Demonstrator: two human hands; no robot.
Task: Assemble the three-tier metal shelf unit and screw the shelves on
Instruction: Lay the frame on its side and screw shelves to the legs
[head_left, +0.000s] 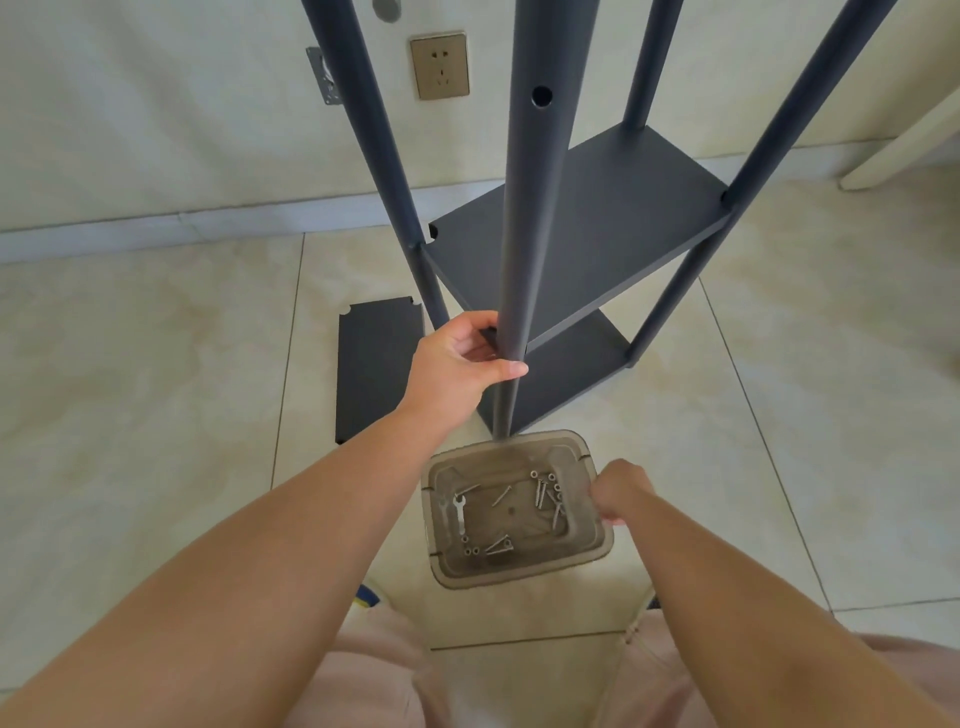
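The dark grey shelf unit stands upright on the floor with two shelves fitted: a middle shelf (576, 228) and a lower shelf (566, 369). My left hand (462, 364) grips the near post (535, 218) at the middle shelf's front corner. A third loose shelf panel (371, 364) lies flat on the tiles to the left. A clear brown plastic bin (514, 564) sits at the post's foot and holds several screws (545, 491) and a small wrench (460, 512). My right hand (621, 491) is curled at the bin's right rim; its fingertips are hidden.
A wall with a gold socket (440, 65) and a metal bracket (324, 75) stands behind the unit. A pale furniture leg (893, 150) slants in at the far right. My knees in pink trousers (379, 670) fill the bottom of the view.
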